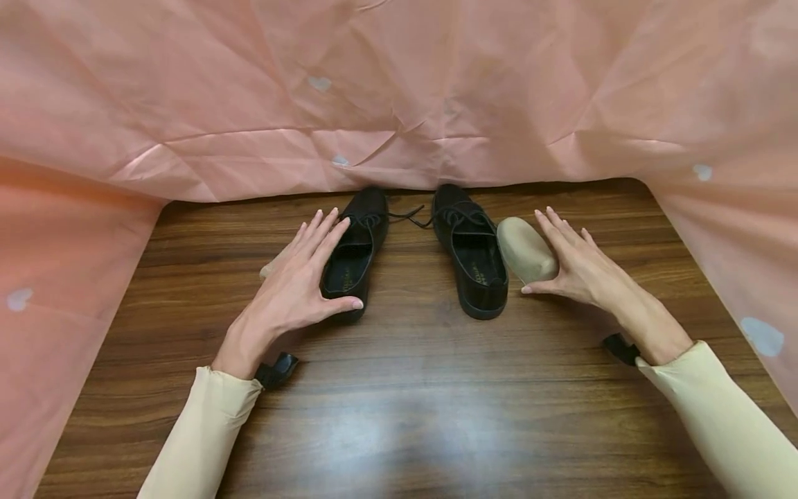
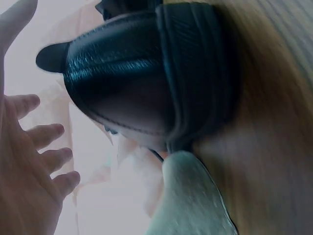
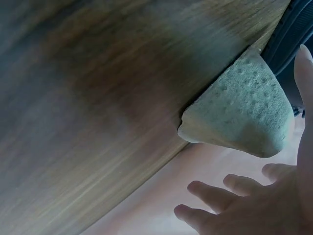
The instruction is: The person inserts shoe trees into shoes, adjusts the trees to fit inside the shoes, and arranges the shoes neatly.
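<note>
Two black lace-up shoes stand side by side, toes toward the far side. My left hand (image 1: 289, 281) is spread over the outer side of the left shoe (image 1: 369, 204), its thumb near the heel. Beyond that hand peeks a beige rounded shoe insert (image 1: 266, 270), mostly hidden in the head view; the left wrist view shows this pale insert (image 2: 193, 200) beside the shoe heel (image 2: 122, 78). The right shoe (image 1: 483, 298) has a second beige insert (image 1: 524, 248) along its outer side. My right hand (image 1: 582, 270) reaches around that insert with fingers and thumb spread.
Both shoes sit on a dark wood-grain tabletop (image 1: 399, 388), their loose laces (image 1: 406, 216) meeting between them. A pink cloth (image 1: 399, 83) with pale hearts hangs behind and along both sides. Black mounts (image 1: 277, 371) show at both wrists beside the cream sleeves (image 1: 193, 436).
</note>
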Motion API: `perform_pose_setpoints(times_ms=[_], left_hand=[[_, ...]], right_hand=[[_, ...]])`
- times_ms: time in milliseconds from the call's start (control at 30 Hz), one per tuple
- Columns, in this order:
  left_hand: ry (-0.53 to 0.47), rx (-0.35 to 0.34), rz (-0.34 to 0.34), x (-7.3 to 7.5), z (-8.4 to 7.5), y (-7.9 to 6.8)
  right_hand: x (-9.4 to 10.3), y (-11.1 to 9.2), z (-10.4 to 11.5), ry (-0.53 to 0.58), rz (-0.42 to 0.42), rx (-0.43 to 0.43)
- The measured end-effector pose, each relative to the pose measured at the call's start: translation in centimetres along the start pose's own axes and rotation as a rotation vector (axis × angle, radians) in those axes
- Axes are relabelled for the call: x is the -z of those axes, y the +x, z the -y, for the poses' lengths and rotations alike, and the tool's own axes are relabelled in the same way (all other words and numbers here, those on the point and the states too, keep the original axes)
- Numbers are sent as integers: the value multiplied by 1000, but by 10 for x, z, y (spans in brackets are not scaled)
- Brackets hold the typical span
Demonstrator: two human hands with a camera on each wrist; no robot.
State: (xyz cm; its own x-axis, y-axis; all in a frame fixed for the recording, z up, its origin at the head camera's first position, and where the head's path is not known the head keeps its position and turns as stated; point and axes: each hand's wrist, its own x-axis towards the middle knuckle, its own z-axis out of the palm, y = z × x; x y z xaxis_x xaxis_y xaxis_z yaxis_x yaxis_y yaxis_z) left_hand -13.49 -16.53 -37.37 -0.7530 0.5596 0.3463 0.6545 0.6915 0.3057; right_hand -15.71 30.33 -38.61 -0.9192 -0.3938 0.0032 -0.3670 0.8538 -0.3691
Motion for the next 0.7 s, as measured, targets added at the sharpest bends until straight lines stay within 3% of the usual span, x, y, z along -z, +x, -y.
perform_pose_setpoints(times_ms=[367,700], left_hand=[[-12,-58,18,-12,-18,24],[-40,-60,37,-13,-27,37]], right_hand=[[-1,-2,-2,18,33,-13],[1,2,-8,168,78,-49]])
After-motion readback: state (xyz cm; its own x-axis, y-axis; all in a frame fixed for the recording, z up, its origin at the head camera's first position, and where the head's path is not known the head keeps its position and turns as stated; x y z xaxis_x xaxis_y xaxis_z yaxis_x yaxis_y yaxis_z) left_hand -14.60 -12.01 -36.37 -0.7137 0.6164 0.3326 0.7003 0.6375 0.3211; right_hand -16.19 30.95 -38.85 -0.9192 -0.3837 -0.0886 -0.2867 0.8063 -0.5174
